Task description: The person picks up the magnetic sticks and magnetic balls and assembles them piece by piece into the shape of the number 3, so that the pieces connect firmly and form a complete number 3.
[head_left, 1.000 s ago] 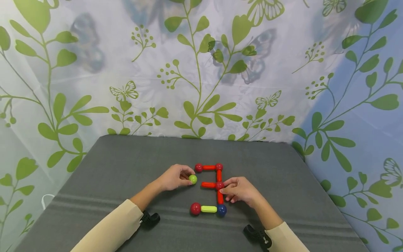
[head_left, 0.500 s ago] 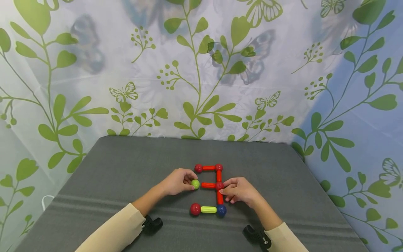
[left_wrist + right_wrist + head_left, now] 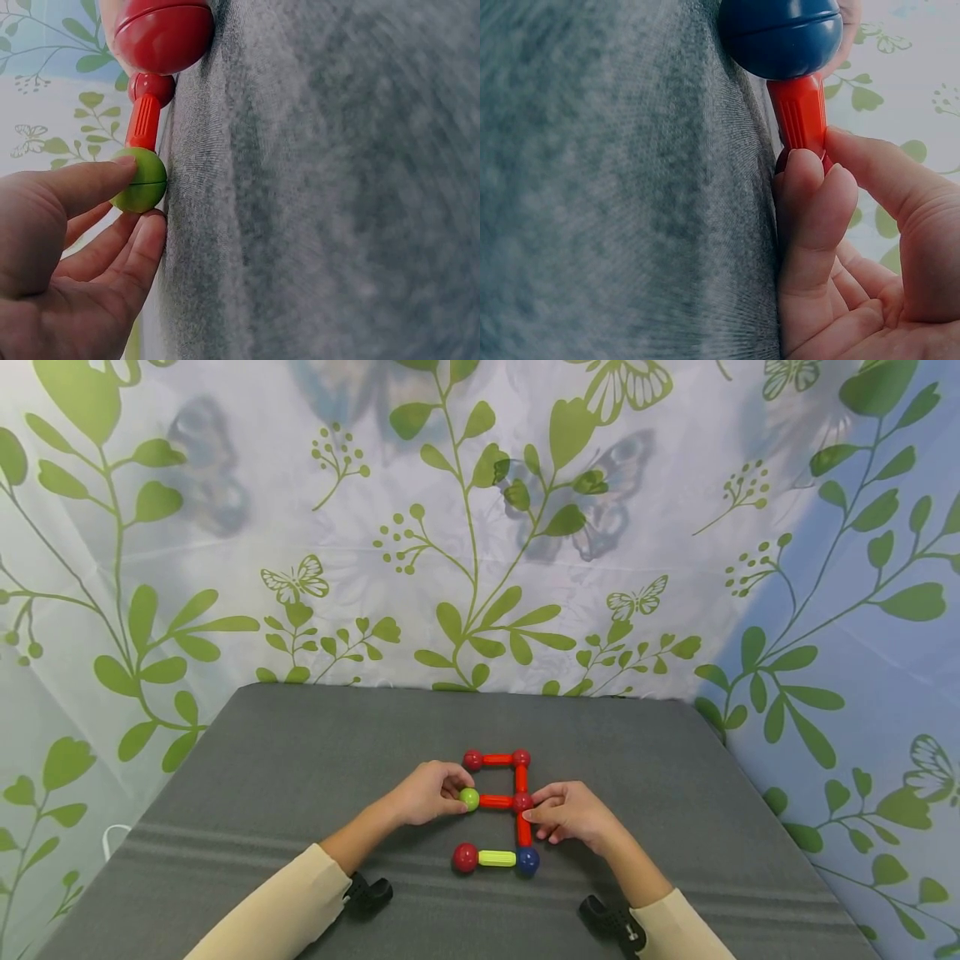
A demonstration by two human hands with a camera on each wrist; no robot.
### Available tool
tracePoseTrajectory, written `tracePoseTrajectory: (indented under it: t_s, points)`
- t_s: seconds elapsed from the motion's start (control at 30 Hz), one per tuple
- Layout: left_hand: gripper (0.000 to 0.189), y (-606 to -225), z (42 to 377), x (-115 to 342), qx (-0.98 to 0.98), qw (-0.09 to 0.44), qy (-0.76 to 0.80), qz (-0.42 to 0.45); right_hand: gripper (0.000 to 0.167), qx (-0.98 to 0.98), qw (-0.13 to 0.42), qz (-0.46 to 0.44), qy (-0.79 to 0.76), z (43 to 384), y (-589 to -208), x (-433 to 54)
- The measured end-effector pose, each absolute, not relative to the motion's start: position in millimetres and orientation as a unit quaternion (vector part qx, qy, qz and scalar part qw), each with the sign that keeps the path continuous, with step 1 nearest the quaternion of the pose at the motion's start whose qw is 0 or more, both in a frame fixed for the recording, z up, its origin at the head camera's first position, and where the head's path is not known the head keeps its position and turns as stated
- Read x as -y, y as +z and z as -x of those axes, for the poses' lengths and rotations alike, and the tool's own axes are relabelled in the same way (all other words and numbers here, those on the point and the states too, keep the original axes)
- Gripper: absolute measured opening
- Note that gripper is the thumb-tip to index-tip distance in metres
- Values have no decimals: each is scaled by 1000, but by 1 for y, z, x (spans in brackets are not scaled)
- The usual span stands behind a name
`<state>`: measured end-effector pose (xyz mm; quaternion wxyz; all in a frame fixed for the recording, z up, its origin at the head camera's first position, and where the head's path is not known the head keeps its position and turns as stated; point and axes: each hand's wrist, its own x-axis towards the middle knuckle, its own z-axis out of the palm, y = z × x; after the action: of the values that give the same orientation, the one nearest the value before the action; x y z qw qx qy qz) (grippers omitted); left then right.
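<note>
A flat figure of toy balls and rods lies on the grey table. Between thumb and fingers my left hand [image 3: 429, 794] pinches a green ball [image 3: 141, 180], which meets the left end of the red middle rod [image 3: 496, 802]. At that rod's other end, my right hand [image 3: 573, 817] grips the red middle ball [image 3: 522, 802], its fingers also beside the lower red rod [image 3: 798, 112]. Up top, a red rod [image 3: 497, 760] joins two red balls. Along the bottom, a yellow-green rod [image 3: 497, 858] links a large red ball [image 3: 465, 857] to a blue ball [image 3: 528, 861].
Grey cloth covers the table [image 3: 337, 727]. Behind it hangs a white curtain [image 3: 360, 610] printed with green leaves and butterflies. Black wrist straps [image 3: 367, 893] sit below both hands, by the beige sleeves [image 3: 277, 906].
My left hand has brought the green ball down and to the right, against the end of the red middle rod. The right hand has kept its place.
</note>
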<state>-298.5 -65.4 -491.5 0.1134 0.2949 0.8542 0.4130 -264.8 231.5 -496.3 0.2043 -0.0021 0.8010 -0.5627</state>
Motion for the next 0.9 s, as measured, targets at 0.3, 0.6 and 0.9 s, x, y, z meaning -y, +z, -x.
tracePoseTrajectory:
  t_s: [0.3,0.6,0.9]
  points:
    - [25,-488,307,67,-854,129,402,-304,46,-805,199,7,-559,264,-495,-231]
    - [28,-486,315,67,-861,137,407,-272,46,-806,200,8,-557,263,-493,-230]
    - [32,-485,314,62,-858,144,421,-258,45,-807,202,9,-556,262,-491,-229]
